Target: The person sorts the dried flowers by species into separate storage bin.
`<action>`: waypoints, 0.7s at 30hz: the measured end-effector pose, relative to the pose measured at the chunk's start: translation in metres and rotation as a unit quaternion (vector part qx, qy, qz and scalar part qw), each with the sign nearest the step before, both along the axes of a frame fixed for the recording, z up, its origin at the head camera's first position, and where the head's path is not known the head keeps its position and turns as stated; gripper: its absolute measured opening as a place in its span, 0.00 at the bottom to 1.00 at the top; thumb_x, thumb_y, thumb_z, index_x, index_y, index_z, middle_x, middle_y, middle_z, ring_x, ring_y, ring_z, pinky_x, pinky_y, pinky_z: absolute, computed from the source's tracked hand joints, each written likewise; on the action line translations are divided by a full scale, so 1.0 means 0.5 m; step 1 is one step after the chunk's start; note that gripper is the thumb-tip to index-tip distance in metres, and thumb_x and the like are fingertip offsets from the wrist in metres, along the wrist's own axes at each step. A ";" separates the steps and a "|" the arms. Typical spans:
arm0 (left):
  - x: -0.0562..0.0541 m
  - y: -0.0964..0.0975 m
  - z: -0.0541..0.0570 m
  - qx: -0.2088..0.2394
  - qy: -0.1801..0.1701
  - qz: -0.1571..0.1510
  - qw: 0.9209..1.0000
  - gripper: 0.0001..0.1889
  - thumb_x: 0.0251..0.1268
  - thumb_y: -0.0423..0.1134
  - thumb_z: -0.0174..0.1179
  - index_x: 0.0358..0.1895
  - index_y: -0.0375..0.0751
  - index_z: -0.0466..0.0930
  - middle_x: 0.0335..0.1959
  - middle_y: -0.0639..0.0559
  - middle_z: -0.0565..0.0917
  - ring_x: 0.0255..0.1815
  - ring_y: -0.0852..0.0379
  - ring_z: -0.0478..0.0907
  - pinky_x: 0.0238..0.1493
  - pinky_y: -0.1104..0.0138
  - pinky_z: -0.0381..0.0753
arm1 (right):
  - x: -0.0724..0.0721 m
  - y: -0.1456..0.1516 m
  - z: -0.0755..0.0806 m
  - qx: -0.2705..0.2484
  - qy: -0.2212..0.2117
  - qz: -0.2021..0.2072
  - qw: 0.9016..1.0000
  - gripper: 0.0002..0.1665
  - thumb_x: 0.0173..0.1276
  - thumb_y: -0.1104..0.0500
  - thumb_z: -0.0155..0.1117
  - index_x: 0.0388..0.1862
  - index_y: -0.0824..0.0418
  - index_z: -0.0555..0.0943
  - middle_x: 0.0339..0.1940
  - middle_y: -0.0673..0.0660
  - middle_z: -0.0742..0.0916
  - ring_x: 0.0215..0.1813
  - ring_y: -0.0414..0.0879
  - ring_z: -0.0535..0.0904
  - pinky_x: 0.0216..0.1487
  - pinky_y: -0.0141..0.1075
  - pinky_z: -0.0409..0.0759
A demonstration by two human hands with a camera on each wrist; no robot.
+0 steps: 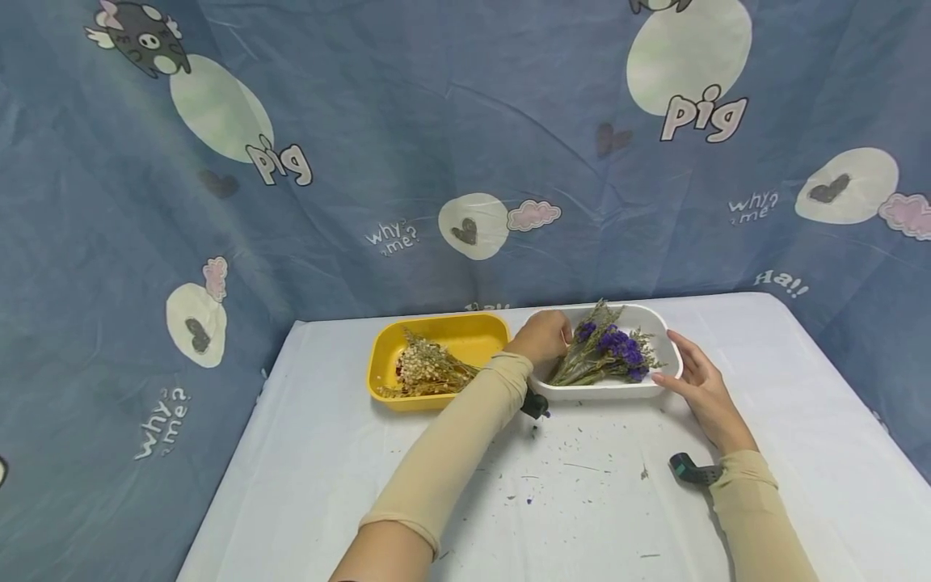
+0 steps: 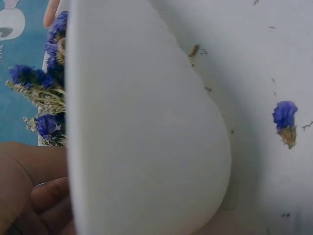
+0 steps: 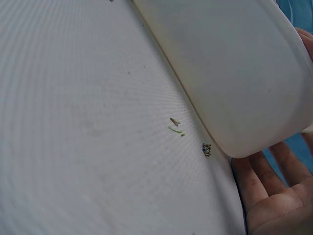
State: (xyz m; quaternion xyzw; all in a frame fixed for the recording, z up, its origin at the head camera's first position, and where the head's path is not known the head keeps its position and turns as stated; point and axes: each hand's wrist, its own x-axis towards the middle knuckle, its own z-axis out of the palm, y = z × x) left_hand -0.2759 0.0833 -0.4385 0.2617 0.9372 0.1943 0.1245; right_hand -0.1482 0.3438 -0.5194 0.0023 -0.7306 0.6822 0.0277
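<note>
A white tray (image 1: 604,393) holds a bunch of dried flowers (image 1: 620,346) with purple heads and greenish stems. My left hand (image 1: 541,336) reaches over its left end, fingers curled inward beside the stems. In the left wrist view the tray's wall (image 2: 146,117) hides those fingertips, so I cannot tell whether they pinch a stem. At the opposite end my right hand (image 1: 703,388) grips the tray, thumb at the front corner and fingers along the outer end. The right wrist view shows those fingers (image 3: 266,171) spread behind the tray's end wall.
A yellow tray (image 1: 476,331) with a bunch of pale dried flowers (image 1: 429,368) stands left of the white one, partly behind my left forearm. Plant crumbs and a fallen purple blossom (image 2: 285,117) lie on the white tabletop (image 1: 582,501). A printed blue curtain (image 1: 407,145) hangs behind.
</note>
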 end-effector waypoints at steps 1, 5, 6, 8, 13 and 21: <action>0.000 0.002 -0.001 -0.005 0.006 -0.003 1.000 0.07 0.63 0.30 0.70 0.43 0.42 0.88 0.46 0.51 0.90 0.41 0.56 0.80 0.44 0.68 0.82 | 0.000 0.000 -0.001 -0.001 0.000 0.000 1.000 0.51 0.73 0.63 0.68 0.86 0.47 0.53 0.88 0.59 0.53 0.88 0.50 0.51 0.74 0.16 0.65; 0.001 0.006 -0.006 -0.018 0.026 -0.013 0.999 0.06 0.63 0.31 0.71 0.42 0.43 0.89 0.44 0.52 0.90 0.40 0.57 0.80 0.44 0.69 0.82 | -0.002 0.001 -0.003 -0.004 0.002 0.001 1.000 0.51 0.73 0.63 0.68 0.86 0.47 0.53 0.88 0.59 0.53 0.88 0.51 0.50 0.74 0.16 0.65; 0.002 0.007 -0.007 -0.019 0.027 -0.015 0.999 0.06 0.63 0.32 0.71 0.42 0.43 0.89 0.44 0.52 0.90 0.40 0.57 0.80 0.43 0.69 0.82 | -0.002 0.002 -0.004 -0.004 0.002 0.002 1.000 0.51 0.73 0.63 0.68 0.86 0.47 0.53 0.88 0.59 0.53 0.88 0.50 0.50 0.74 0.16 0.65; 0.002 0.006 -0.007 -0.020 0.029 -0.018 0.999 0.06 0.63 0.32 0.70 0.42 0.43 0.90 0.43 0.52 0.91 0.40 0.57 0.81 0.43 0.69 0.83 | -0.003 0.002 -0.004 -0.007 0.004 0.004 1.000 0.51 0.72 0.64 0.68 0.86 0.48 0.53 0.88 0.59 0.53 0.88 0.49 0.51 0.73 0.16 0.65; 0.004 0.002 -0.008 -0.014 0.030 -0.025 0.999 0.06 0.65 0.32 0.69 0.43 0.42 0.89 0.41 0.51 0.91 0.40 0.57 0.83 0.43 0.69 0.83 | -0.003 0.002 -0.004 -0.011 0.008 0.004 1.000 0.51 0.72 0.64 0.68 0.86 0.49 0.53 0.88 0.59 0.53 0.87 0.45 0.54 0.72 0.15 0.66; 0.006 -0.020 -0.013 0.043 0.008 -0.029 0.999 0.06 0.70 0.38 0.68 0.45 0.42 0.87 0.43 0.51 0.88 0.42 0.57 0.82 0.45 0.68 0.83 | -0.001 0.003 -0.005 -0.001 0.006 0.002 1.000 0.51 0.72 0.63 0.68 0.86 0.48 0.53 0.88 0.58 0.53 0.87 0.47 0.51 0.73 0.15 0.65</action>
